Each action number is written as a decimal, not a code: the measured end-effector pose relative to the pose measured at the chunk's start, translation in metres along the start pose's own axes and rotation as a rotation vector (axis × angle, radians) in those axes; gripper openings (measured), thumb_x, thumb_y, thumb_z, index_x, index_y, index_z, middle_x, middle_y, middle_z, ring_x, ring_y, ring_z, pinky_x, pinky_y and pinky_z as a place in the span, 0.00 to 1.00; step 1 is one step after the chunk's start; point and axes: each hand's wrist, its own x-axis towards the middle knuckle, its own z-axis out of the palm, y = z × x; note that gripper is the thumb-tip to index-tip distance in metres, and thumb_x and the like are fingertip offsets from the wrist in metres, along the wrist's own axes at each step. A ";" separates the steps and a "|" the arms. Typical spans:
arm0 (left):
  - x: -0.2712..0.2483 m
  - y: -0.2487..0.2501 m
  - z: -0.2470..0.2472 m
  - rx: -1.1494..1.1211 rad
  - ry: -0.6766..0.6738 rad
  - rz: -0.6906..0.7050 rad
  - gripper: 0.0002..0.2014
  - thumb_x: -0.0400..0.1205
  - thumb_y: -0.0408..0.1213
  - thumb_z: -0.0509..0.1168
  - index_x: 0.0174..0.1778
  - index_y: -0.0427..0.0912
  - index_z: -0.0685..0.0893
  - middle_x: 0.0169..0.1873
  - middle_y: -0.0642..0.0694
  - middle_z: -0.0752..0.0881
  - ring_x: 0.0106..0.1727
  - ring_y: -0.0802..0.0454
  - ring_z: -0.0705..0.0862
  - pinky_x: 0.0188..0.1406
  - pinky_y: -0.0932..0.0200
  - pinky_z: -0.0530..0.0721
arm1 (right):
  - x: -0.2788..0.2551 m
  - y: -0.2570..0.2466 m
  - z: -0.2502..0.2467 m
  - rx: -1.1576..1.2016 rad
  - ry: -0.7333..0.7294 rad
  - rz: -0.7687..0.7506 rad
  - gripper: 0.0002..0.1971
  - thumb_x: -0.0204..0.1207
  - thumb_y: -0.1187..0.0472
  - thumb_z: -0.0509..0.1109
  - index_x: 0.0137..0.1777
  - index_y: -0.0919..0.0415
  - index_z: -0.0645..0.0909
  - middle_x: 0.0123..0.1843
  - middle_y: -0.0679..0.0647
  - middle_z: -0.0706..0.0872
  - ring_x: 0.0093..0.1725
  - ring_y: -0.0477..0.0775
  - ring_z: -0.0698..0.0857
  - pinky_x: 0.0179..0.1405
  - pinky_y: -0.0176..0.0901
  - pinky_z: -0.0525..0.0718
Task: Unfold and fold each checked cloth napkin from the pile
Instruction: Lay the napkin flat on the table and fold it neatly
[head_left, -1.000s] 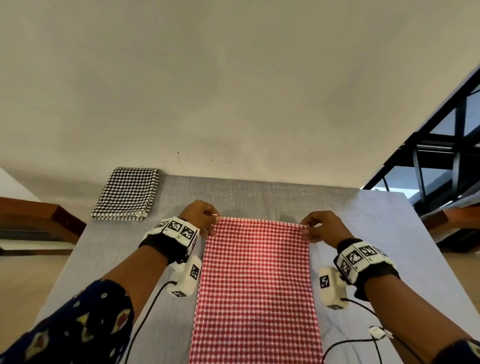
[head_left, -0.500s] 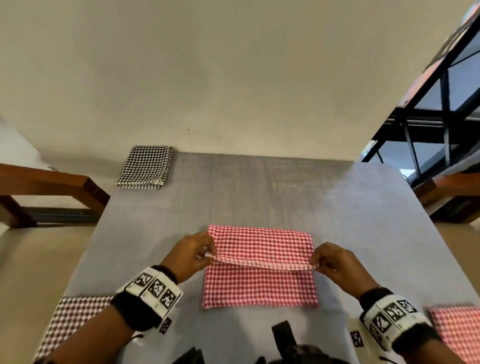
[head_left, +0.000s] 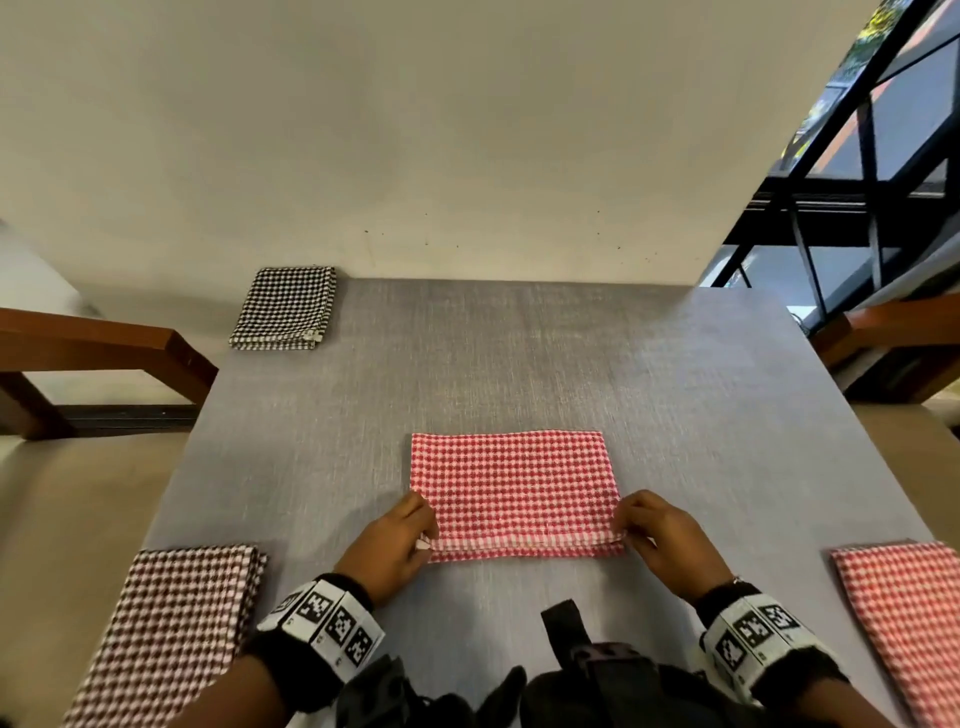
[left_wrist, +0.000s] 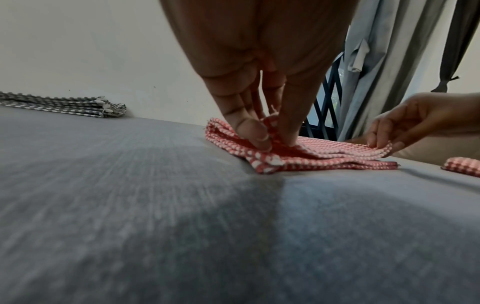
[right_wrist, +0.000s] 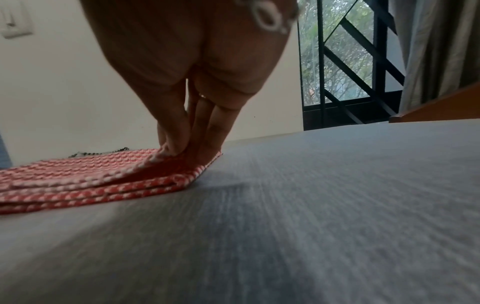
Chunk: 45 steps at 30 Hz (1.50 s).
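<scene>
A red-and-white checked napkin (head_left: 511, 483) lies folded into a rectangle in the middle of the grey table (head_left: 519, 353). My left hand (head_left: 423, 535) pinches the top layer at its near left corner, thumb and fingers closed on the cloth (left_wrist: 262, 144). My right hand (head_left: 626, 532) pinches the near right corner the same way (right_wrist: 182, 154). The top layer's hem lies almost on the near edge of the layers below. In the left wrist view the right hand (left_wrist: 384, 144) shows at the far corner.
A black-and-white checked napkin pile (head_left: 285, 306) sits at the table's far left corner. A brown checked napkin (head_left: 171, 629) lies at the near left, a red checked one (head_left: 904, 618) at the near right. Wooden bench arms (head_left: 104, 343) flank the table; a wall stands behind it.
Both hands have drawn the napkin's far edge toward me, from the long spread cloth to a half-folded one and now down onto its near edge.
</scene>
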 end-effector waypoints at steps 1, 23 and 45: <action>-0.001 -0.001 0.001 -0.008 0.021 0.004 0.09 0.76 0.37 0.62 0.48 0.37 0.81 0.54 0.43 0.79 0.51 0.49 0.81 0.46 0.65 0.74 | -0.001 -0.002 0.000 0.002 0.018 0.005 0.07 0.68 0.74 0.71 0.42 0.64 0.85 0.47 0.53 0.86 0.43 0.50 0.84 0.41 0.20 0.74; 0.057 0.035 -0.008 0.408 -0.150 0.076 0.41 0.75 0.53 0.66 0.79 0.39 0.56 0.80 0.39 0.57 0.81 0.40 0.53 0.80 0.47 0.53 | 0.056 -0.094 0.020 -0.135 -0.168 -0.113 0.26 0.76 0.71 0.58 0.76 0.64 0.63 0.79 0.61 0.64 0.78 0.62 0.64 0.77 0.47 0.57; 0.060 0.069 0.007 0.589 -0.409 0.079 0.27 0.83 0.33 0.56 0.78 0.43 0.55 0.80 0.34 0.52 0.80 0.36 0.54 0.77 0.36 0.59 | -0.011 -0.013 0.025 -0.164 -0.082 0.181 0.25 0.69 0.45 0.57 0.66 0.51 0.75 0.62 0.55 0.86 0.57 0.58 0.86 0.50 0.49 0.87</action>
